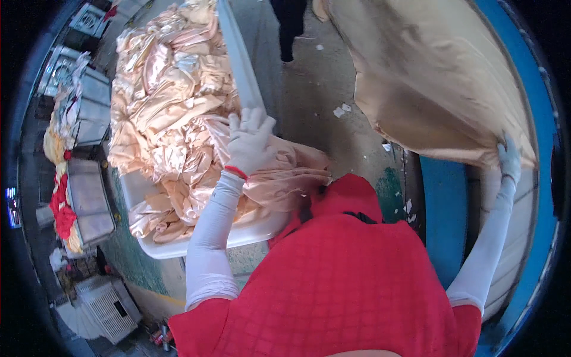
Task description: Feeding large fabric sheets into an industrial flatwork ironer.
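Observation:
My left hand, in a white glove with a red band at the wrist, rests with spread fingers at the rim of a white laundry cart. Peach satin cloth lies under and beside it, draping over the cart's near side. The cart is heaped with crumpled peach and pale pink satin. My right hand, also gloved, touches the near edge of a wide tan cloth spread along a blue-framed machine. Whether its fingers grip the cloth is unclear.
Another person's dark-clothed leg is beyond the cart. White scraps litter the floor. To the left stand more carts with cloth over their edges, washing machines and a slatted pale plastic object.

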### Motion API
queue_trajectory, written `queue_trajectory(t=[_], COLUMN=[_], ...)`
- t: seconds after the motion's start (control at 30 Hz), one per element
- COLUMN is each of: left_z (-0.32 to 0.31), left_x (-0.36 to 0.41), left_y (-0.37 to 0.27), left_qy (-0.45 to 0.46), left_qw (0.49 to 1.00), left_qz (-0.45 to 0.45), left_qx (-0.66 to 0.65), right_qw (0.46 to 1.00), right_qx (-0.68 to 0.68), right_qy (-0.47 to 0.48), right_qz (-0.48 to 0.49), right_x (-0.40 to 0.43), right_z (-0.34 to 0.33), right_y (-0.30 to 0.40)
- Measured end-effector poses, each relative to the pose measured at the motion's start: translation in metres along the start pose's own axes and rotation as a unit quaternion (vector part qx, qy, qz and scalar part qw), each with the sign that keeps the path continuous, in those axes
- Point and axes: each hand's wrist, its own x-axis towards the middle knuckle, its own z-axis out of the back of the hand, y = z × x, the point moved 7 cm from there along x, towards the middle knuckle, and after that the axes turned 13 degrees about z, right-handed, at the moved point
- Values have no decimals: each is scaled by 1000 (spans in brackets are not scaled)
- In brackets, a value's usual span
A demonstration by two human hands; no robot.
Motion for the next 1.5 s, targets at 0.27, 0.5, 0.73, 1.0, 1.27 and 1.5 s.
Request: queue_trajectory(t=[0.27, 0.5, 0.73, 1.0, 1.27, 1.5], left_z=[-124, -178, 88, 276, 344, 130], left_x=[56, 42, -4, 118, 185, 104], left_y=[-57, -74, -223, -127, -112, -197], left_qy=[307, 405, 45, -334, -506, -205], left_qw=[910, 886, 913, 885, 818, 878], left_qz=[-21, -134, -406, -302, -237, -429], left_qx=[279, 183, -15, -120, -138, -46], right_qw=[991, 984, 823, 752, 770, 688], right_qx=[-78, 174, 433, 627, 624, 685], right_qy=[-58, -29, 17, 192, 129, -161], right_qz=[-94, -7, 368, 65, 27, -176], right_x=[-93, -89, -43, -75, -106, -137], right_z=[32, 67, 134, 54, 42, 18], right_y=[21, 156, 455, 408, 379, 249])
